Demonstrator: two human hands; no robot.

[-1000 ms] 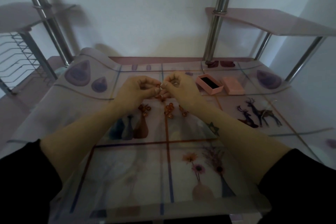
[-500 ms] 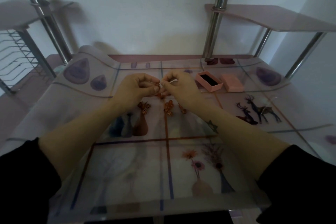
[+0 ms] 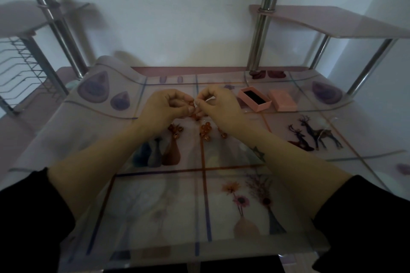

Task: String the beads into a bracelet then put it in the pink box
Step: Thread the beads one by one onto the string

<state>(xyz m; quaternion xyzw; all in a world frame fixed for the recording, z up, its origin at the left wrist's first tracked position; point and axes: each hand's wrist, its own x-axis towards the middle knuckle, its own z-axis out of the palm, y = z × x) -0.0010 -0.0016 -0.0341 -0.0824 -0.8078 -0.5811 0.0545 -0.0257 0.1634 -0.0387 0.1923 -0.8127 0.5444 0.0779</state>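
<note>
Both hands still pinched together, perhaps nearer beads, little changed

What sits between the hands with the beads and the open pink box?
Nothing visible. The pink box lies open just beyond the right hand, its lid off on the far side. The loose beads lie nearer the person.

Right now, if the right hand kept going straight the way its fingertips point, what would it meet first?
The right hand points leftward at the left hand. Their fingertips nearly meet over an orange bead, so it would meet that bead and the left hand's fingertips almost at once. Whether they already touch is unclear.
</note>
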